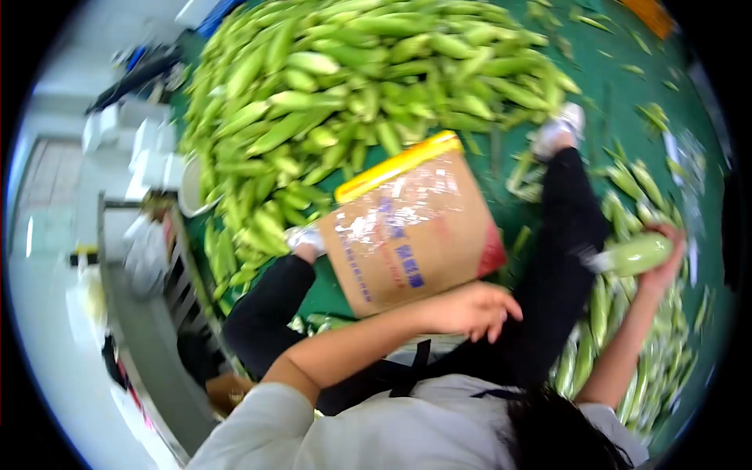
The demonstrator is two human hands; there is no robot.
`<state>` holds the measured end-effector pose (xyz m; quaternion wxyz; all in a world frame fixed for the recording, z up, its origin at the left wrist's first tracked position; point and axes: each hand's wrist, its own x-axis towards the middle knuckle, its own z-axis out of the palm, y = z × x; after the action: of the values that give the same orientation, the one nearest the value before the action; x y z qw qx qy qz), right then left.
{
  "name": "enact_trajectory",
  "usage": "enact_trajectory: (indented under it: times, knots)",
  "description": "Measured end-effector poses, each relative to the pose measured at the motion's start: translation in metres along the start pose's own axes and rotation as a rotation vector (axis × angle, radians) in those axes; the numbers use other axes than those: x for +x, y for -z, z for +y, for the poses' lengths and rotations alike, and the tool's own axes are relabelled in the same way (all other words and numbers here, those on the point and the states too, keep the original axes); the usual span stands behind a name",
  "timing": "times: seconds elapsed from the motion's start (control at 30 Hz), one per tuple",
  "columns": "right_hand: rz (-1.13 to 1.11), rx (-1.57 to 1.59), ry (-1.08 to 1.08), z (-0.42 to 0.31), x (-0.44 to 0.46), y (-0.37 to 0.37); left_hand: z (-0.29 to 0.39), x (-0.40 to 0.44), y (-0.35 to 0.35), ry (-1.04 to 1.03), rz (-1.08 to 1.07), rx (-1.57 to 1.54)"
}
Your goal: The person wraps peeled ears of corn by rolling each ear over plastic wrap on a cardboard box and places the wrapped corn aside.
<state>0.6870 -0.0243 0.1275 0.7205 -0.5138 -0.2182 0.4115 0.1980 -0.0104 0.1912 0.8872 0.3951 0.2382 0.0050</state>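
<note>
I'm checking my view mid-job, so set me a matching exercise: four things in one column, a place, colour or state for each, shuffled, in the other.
Things
1. Large corn heap
2. Cardboard box
3. Left hand
4. Right hand

Places, colours or states
A. Gripping a pale green ear of corn
B. Bright green, beyond the box
C. Brown, between the black-clad legs, with a yellow strip along its far edge
D. Near the box's lower right corner, holding nothing visible

Right pairs: 1-B, 2-C, 3-D, 4-A
</note>
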Motion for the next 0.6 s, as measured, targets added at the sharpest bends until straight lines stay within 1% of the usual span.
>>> enact_trajectory:
  times: [0.03,0.07,0.1,0.13,0.17,0.2,0.27,0.33,0.37,0.4,0.43,0.47,0.5,0.53,0.57,0.6]
  knots:
    - [0.245,0.087,-0.193,0.016,0.045,0.087,0.008,-0.018,0.034,-0.112,0.283,0.088]
    - [0.588,0.165,-0.227,0.014,0.052,0.07,0.005,-0.033,0.092,-0.146,0.564,0.27]
    - [0.731,0.235,-0.257,0.03,0.067,0.108,0.002,-0.048,0.151,-0.116,0.884,0.466]
    - [0.826,0.169,-0.29,0.038,0.062,0.109,-0.001,-0.063,0.209,-0.038,1.181,0.603]
    - [0.858,0.163,-0.336,0.06,0.064,0.167,-0.031,-0.073,0.291,-0.442,1.525,0.632]
    - [0.895,0.153,-0.377,0.079,0.076,0.217,-0.023,-0.092,0.33,-0.259,1.745,0.725]
    - [0.718,-0.394,-0.143,0.078,0.082,0.208,-0.04,-0.106,0.412,0.188,1.971,0.94]
    - [0.515,-0.932,0.11,0.04,0.084,0.193,-0.066,-0.111,0.485,0.277,1.819,0.924]
    - [0.438,-1.362,0.268,0.014,0.122,0.224,-0.065,-0.109,0.499,0.262,1.83,0.971]
    - [0.212,-1.349,0.516,-0.003,0.132,0.154,-0.075,-0.105,0.513,0.251,1.835,1.009]
    - [0.137,-1.244,0.446,-0.006,0.115,0.046,-0.08,-0.105,0.516,0.213,1.881,0.943]
    - [-0.059,-1.168,0.361,-0.003,0.083,-0.072,-0.079,-0.105,0.507,0.178,1.935,0.868]
    - [-0.11,-1.024,0.042,0.014,0.054,-0.162,-0.063,-0.104,0.48,0.291,1.839,0.947]
    - [-0.319,-1.065,0.024,0.05,0.031,-0.199,-0.055,-0.109,0.454,0.398,1.748,1.022]
    - [-0.511,-1.055,-0.084,0.082,-0.004,-0.239,-0.063,-0.114,0.447,0.442,1.618,1.189]
    - [-0.701,-1.036,-0.197,0.113,-0.039,-0.279,-0.065,-0.118,0.435,0.37,1.588,1.251]
